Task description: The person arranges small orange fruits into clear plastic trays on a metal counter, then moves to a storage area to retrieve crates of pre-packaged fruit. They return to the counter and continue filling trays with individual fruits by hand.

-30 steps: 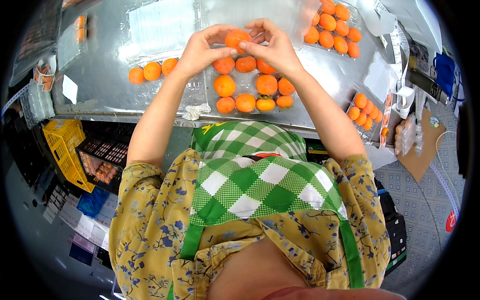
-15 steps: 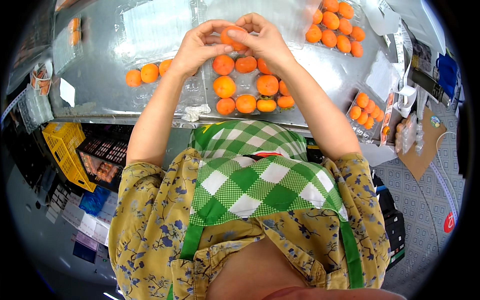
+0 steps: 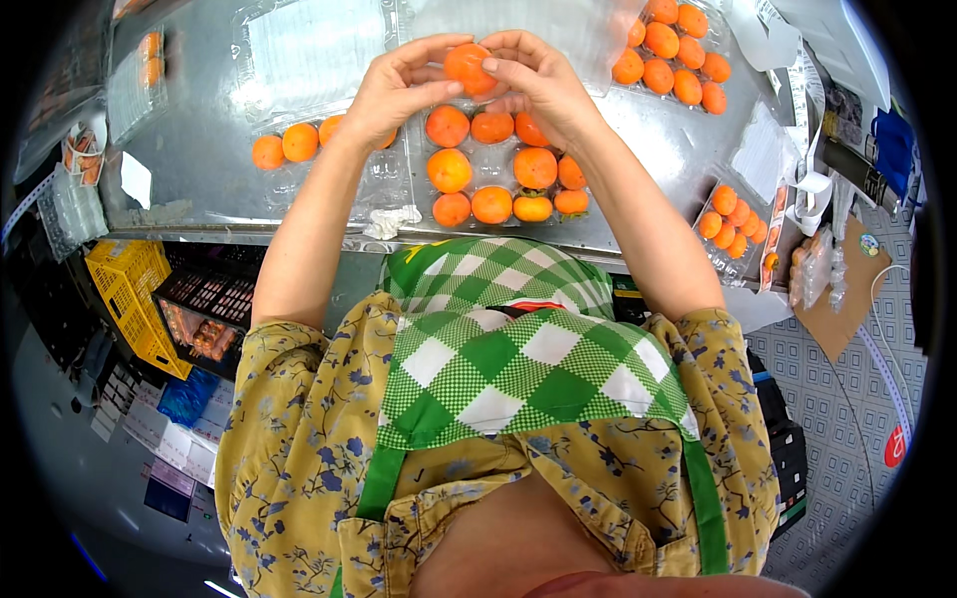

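Observation:
Between both hands, above the metal table, I hold one orange persimmon (image 3: 468, 68). My left hand (image 3: 399, 88) is curled at its left side, with the thumb below it and the fingers beyond. From the right, my right hand (image 3: 543, 88) presses its thumb against the fruit while other fingers bend around and under it. Just below the hands lies a clear plastic tray (image 3: 484, 177) with several persimmons in its cells and one cell in the middle row bare. Another clear tray (image 3: 299, 179) sits to the left with a row of persimmons (image 3: 299, 143), partly hidden by my left forearm.
Stacks of clear trays with white liners (image 3: 317, 45) stand at the table's back. Filled trays (image 3: 688, 52) are at the back right, with a smaller fruit pack (image 3: 733, 219) nearer. A crumpled white tissue (image 3: 391, 221) lies by the front edge. Yellow crates (image 3: 130, 299) stand lower left.
The held persimmon has been turned and shifted slightly. My right fingers have opened out a little and changed their grip around it; the fruit in the trays has stayed put.

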Demonstrator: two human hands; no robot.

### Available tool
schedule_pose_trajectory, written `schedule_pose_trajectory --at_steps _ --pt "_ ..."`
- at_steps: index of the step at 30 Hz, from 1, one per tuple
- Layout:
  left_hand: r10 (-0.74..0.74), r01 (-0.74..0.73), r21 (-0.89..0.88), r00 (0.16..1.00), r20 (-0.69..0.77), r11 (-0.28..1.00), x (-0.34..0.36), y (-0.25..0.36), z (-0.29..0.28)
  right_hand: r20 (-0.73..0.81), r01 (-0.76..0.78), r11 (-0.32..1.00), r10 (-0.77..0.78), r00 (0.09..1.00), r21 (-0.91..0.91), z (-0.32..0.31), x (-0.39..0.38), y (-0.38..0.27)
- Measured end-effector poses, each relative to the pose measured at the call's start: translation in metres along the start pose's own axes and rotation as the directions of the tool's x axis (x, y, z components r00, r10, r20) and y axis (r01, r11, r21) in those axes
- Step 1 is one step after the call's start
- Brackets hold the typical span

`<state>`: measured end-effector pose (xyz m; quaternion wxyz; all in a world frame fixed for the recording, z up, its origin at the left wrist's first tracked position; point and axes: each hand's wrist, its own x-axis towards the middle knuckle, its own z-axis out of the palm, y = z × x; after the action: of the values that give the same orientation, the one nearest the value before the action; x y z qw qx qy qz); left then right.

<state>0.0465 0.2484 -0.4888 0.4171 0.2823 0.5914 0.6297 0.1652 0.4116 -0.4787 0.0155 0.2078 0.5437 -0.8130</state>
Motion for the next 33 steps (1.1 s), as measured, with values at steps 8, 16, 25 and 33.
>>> schedule_pose_trajectory --at_steps 8,16,25,33 --pt "-0.033 0.036 0.021 0.994 -0.102 0.999 0.005 -0.011 0.008 -0.044 0.076 0.993 -0.08 0.996 -0.088 0.0 0.004 0.016" --pt "-0.024 0.02 -0.028 0.99 -0.14 0.999 0.009 -0.016 0.01 -0.049 0.136 0.967 -0.149 0.988 -0.214 -0.001 0.001 0.018" --pt "-0.055 0.06 0.039 0.991 -0.121 0.997 0.013 -0.007 0.012 -0.096 -0.016 0.475 -0.145 0.985 -0.88 -0.094 -0.055 0.0" --pt "-0.105 0.128 0.141 0.981 -0.163 0.982 0.024 -0.02 0.013 -0.043 0.055 0.346 -0.269 0.962 -0.937 -0.083 -0.121 0.058"
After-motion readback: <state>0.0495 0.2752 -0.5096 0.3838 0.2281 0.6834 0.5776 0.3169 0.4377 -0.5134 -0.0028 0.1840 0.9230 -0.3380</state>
